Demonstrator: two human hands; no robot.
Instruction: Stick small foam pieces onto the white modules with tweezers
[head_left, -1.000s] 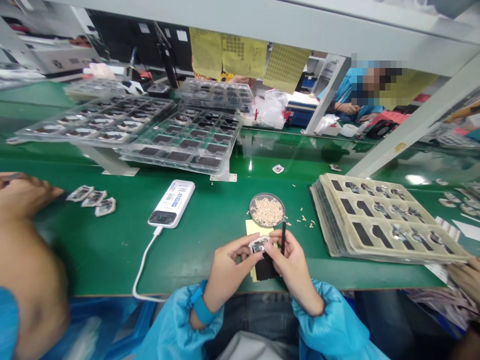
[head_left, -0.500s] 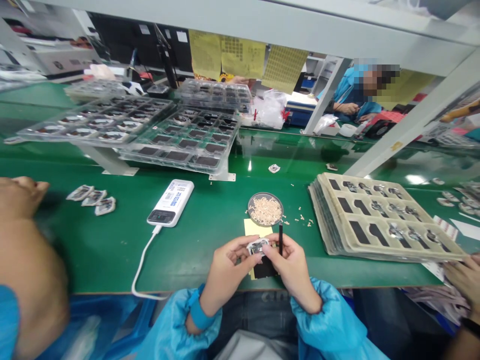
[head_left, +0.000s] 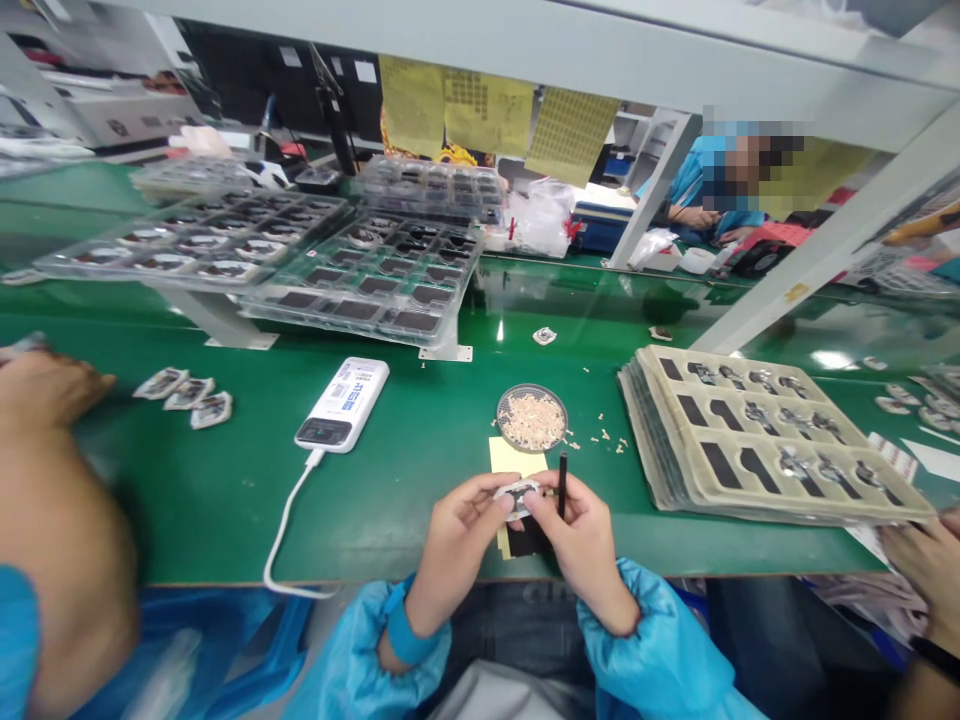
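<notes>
A small white-rimmed electronic part [head_left: 516, 490] with dark circuitry on its face is pinched between my two hands above the near edge of the table. My left hand [head_left: 459, 535] grips its left side, the thumb lying over its face. On the opposite side my right hand [head_left: 585, 535] holds it too, its thumb pressed on the face. A thin black stick-like tool [head_left: 562, 480] stands upright from my right hand's fingers; its lower end is hidden. Underneath lie yellow paper [head_left: 517, 455] and a black piece [head_left: 525, 540]. Just beyond is a round dish [head_left: 566, 425] of tiny tan pieces [head_left: 531, 415].
A white power bank [head_left: 341, 405] with a cable lies left, near several similar parts [head_left: 187, 392]. Stacked beige trays [head_left: 675, 480] stand right; clear trays [head_left: 352, 330] sit on a raised shelf. Co-workers' hands [head_left: 49, 385] [head_left: 926, 560] are at both sides.
My thumbs have closed in further over the face of the part, and it has tilted slightly. The co-worker's hand at the left has moved a little to the right.
</notes>
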